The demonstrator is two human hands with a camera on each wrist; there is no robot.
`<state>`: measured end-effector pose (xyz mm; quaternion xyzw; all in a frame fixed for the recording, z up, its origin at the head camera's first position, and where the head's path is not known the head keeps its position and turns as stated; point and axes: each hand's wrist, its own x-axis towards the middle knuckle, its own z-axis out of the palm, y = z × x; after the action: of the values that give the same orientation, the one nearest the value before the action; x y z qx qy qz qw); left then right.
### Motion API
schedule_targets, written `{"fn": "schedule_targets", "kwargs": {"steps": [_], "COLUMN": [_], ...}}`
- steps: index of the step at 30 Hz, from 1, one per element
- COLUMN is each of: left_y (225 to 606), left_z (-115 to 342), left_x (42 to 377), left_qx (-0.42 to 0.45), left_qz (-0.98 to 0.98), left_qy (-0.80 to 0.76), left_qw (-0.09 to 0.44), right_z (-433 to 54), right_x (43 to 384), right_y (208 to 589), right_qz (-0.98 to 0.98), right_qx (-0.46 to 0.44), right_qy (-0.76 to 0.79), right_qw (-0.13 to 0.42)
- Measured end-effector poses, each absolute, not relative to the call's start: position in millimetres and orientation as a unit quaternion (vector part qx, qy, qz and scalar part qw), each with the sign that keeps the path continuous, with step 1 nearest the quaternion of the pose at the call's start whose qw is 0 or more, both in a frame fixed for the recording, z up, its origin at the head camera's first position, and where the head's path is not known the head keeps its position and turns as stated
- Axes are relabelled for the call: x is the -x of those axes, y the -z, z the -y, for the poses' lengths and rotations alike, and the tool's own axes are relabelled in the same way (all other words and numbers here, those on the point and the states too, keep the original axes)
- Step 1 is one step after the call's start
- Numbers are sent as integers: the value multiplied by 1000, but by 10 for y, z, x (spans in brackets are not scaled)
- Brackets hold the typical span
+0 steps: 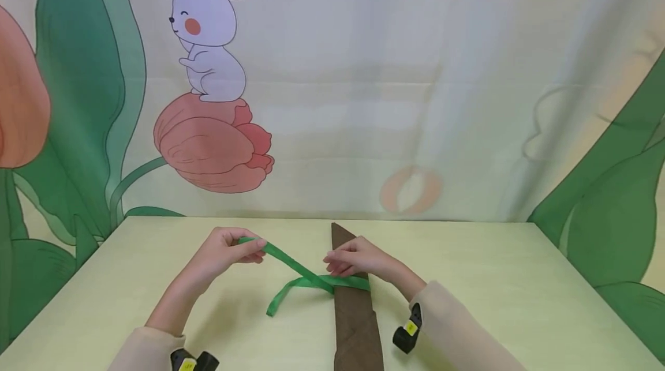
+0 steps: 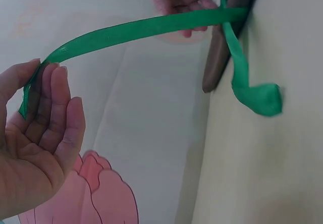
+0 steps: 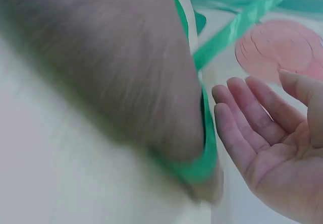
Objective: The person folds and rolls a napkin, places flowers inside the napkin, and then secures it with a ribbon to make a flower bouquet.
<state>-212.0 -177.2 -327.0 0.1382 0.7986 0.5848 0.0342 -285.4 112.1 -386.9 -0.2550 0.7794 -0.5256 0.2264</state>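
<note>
A long folded brown cloth point(image 1: 355, 325) lies on the table, pointing away from me, its far end tapering. Round it passes a green ribbon point(image 1: 291, 261), crossed at the cloth's left side. One ribbon tail is pinched between the thumb and fingers of my left hand point(image 1: 228, 250), which pulls it up and to the left, off the table. The other tail point(image 2: 257, 99) hangs loose toward the tabletop. Just above the cloth and the ribbon band is my right hand point(image 1: 358, 257); in the right wrist view its fingers point(image 3: 262, 115) are relaxed, with nothing between them.
The pale yellow table point(image 1: 467, 278) ends at a printed backdrop point(image 1: 332, 100) showing a rabbit and tulips. Each sleeve carries a black wrist camera, one at the left cuff point(image 1: 194, 360) and one at the right point(image 1: 407, 329).
</note>
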Motion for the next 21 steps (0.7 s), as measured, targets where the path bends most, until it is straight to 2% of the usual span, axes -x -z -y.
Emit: {"fn": "schedule_targets", "kwargs": {"steps": [10, 21], "left_y": [3014, 2920], "left_z": [1308, 560], "left_x": [2295, 2542], "left_qx": [-176, -227], "left_qz": [-790, -751], "left_qy": [-587, -616], "left_qw": [39, 67], "right_z": [-1927, -2436], "right_x": [2716, 2546], "right_y": [3978, 4030], "right_qz": [-763, -762], "right_qx": [214, 193], "right_qy": [576, 583], "right_qw": [202, 205]}}
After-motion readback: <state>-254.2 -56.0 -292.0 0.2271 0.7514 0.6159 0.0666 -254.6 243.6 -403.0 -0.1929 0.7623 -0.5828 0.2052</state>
